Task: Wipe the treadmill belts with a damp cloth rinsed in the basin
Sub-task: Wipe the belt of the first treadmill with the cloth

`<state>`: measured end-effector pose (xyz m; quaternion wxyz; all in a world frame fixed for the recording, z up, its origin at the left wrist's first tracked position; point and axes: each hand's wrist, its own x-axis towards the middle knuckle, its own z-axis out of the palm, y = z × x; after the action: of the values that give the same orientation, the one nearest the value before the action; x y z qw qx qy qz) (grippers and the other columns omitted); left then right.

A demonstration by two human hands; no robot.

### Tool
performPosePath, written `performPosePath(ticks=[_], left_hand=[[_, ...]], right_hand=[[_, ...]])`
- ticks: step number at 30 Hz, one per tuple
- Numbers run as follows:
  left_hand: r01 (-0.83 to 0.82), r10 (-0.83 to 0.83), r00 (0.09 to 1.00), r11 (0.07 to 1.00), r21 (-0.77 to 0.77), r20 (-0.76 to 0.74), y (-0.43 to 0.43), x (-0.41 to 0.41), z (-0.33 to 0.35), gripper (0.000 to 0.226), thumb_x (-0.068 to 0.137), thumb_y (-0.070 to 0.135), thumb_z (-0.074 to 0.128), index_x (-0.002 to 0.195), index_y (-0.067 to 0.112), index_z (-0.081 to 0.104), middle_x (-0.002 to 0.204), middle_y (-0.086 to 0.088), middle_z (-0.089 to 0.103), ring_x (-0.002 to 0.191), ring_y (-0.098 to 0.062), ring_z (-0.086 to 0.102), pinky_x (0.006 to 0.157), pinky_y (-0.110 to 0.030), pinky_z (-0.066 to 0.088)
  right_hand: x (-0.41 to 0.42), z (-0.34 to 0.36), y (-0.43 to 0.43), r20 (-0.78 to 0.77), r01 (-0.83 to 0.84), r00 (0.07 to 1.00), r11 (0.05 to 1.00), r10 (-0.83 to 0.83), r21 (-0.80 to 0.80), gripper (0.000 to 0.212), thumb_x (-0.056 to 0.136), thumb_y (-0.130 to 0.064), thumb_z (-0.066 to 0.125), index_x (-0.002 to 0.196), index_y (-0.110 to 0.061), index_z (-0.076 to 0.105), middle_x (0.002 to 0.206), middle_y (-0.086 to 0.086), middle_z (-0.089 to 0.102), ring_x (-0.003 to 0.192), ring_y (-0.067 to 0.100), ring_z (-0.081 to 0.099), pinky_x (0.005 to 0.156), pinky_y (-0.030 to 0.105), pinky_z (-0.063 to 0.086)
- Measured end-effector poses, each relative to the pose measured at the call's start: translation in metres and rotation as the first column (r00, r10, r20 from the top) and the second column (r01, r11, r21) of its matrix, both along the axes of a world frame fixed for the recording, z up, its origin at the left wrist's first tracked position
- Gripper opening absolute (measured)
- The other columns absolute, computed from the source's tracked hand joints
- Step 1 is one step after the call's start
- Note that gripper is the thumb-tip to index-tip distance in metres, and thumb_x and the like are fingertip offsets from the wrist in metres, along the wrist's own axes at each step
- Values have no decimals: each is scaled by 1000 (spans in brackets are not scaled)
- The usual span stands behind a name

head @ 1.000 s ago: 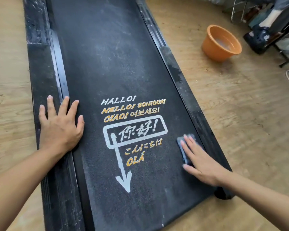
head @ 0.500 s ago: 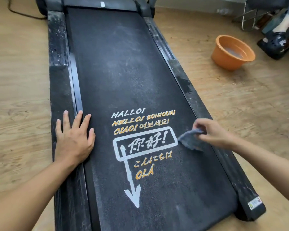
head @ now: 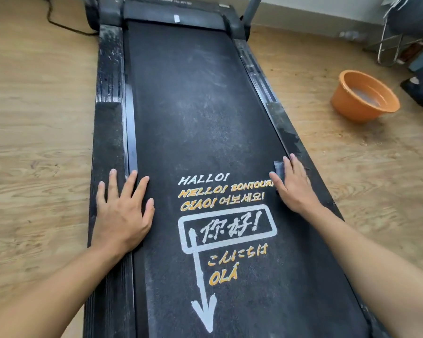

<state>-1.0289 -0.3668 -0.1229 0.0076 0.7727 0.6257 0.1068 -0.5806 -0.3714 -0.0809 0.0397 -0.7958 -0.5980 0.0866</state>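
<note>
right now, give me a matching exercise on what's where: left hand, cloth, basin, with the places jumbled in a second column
1 left hand
2 cloth
3 basin

a on the wooden floor, right of the treadmill
b pressed under the right hand at the right edge of the belt
c flat across the left side rail and belt edge

Pairs: 1-c, 2-b, 3-a

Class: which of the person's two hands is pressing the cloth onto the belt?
The right hand, with the grey cloth peeking out beneath its fingers; the left hand lies bare over the left rail.
</note>
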Motion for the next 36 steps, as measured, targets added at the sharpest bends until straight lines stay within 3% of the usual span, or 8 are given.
performPosePath(ticks=[4,8,13,19,25,29,33,36], left_hand=[[-3,3,1000,1000,-13,-14,-2,0,3,68,100,53,33,157,20,48,166,-9,40,157,-48,18,125,-64,15],[14,-14,1000,999,-30,27,-3,1,7,66,97,43,33,157,20,47,167,-7,39,158,-46,17,126,-64,14],[-36,10,775,999,27,632,-3,-9,17,55,86,12,42,140,9,53,148,-6,52,142,-27,46,121,-54,32],[-66,7,709,996,56,705,-2,-16,17,45,88,11,43,132,5,53,126,-7,57,116,-28,54,109,-53,42],[-33,13,752,999,18,659,-4,-17,19,40,92,21,42,128,12,56,121,0,59,115,-24,55,107,-44,40],[-39,24,809,999,13,588,-5,-11,20,42,90,30,41,125,15,56,127,1,59,136,-27,49,120,-50,29],[-13,12,845,1000,-1,535,-5,-5,20,48,87,33,40,130,17,53,132,3,58,152,-25,34,128,-55,14],[11,-10,829,1000,0,559,-6,-7,18,51,85,30,38,132,16,52,137,2,56,153,-24,32,128,-54,13]], right_hand=[[-34,-21,19,22,100,995,994,-100,-37,105,94,-83,12,167,-7,4,176,10,-4,162,23,-9,131,46,-3],[-125,-19,66,-9,-21,1000,999,21,26,90,101,-74,18,168,-14,8,176,10,0,162,24,-3,131,45,2],[-294,-18,96,-19,-401,916,915,401,38,68,110,-52,24,168,-20,10,176,4,4,162,23,0,130,45,5],[-298,-20,55,-47,-672,739,740,672,26,65,111,-41,28,168,-15,10,176,3,5,162,19,0,131,39,-1],[-116,-4,66,-51,-312,950,946,309,-84,74,98,-34,25,166,-9,13,175,12,7,162,25,4,132,41,4],[-25,-1,32,45,46,998,988,-39,-149,87,104,-64,24,166,-5,7,175,16,3,162,30,0,131,50,6],[-65,-9,41,-22,171,985,981,-174,-89,117,87,-88,12,165,-1,7,174,21,4,162,33,1,131,52,5],[-150,-12,57,-43,-33,999,999,32,-36,101,94,-73,19,165,-2,11,174,20,7,161,34,4,130,51,10]])
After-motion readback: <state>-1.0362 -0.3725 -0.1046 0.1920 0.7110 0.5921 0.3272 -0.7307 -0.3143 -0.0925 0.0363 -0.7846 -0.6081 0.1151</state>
